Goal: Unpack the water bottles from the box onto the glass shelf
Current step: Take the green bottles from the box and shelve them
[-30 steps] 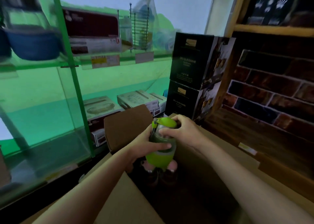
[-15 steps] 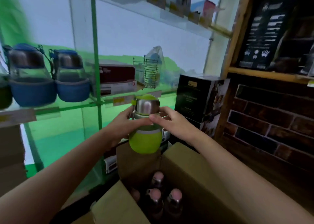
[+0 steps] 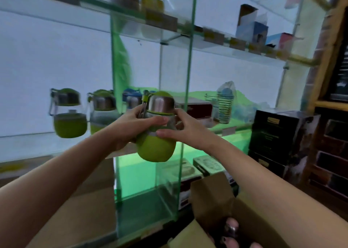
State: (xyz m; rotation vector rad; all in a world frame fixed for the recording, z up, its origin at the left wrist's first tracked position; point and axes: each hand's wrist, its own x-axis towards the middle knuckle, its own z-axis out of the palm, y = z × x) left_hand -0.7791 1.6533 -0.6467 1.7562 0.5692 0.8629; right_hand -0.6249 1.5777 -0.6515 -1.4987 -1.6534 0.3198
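While aloft before glass shelf (image 3: 28,140) | green bottle (image 3: 156,131) clasped by left hand (image 3: 131,127) and right hand (image 3: 180,129) | box (image 3: 235,225) at 5 o'clock | risk: clipping glass divider (image 3: 188,78), knocking shelved bottles (image 3: 84,112) at 9 o'clock.

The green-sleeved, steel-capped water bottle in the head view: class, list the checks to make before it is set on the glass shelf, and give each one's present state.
1. Left hand grips the green-sleeved, steel-capped water bottle: ok.
2. Right hand steadies its side: ok.
3. Bottle upright: not ok, slightly tilted.
4. Free spot on the glass shelf beside the two shelved green bottles: cannot tell, blurred.
5. Pink-capped bottles left in the cardboard box: ok, more to unpack.
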